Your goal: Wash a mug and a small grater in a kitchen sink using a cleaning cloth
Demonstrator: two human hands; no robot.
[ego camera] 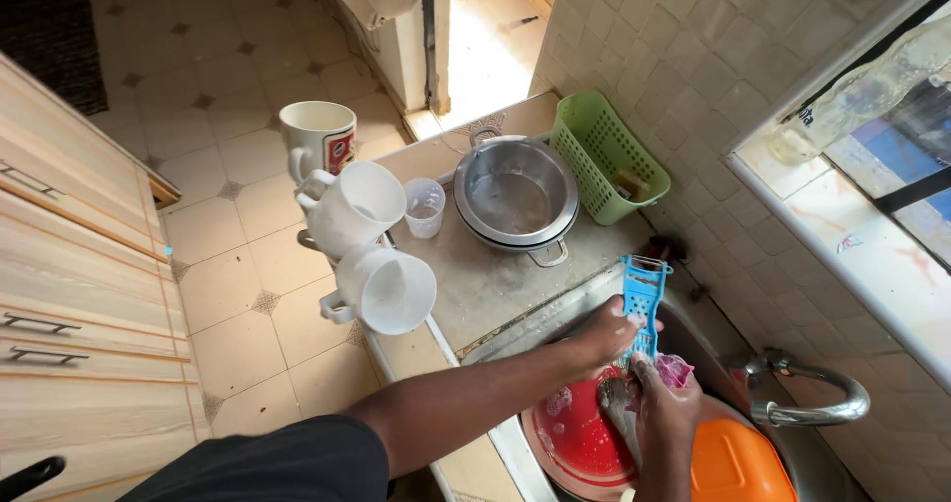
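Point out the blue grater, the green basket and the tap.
blue grater (644,299), head view, middle of its flat blade face.
green basket (597,150), head view, its slotted side wall.
tap (827,411), head view, curved metal spout.

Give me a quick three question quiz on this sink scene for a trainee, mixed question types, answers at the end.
1. True or false: the left hand holds the blue plastic grater.
2. What stands nearest the green plastic basket: A) the steel cooking pot, B) the orange plastic lid, C) the white ceramic mugs?
3. Fill in: the right hand presses a pink ___ against the grater.

Key: 1 true; 2 A; 3 scrubber.
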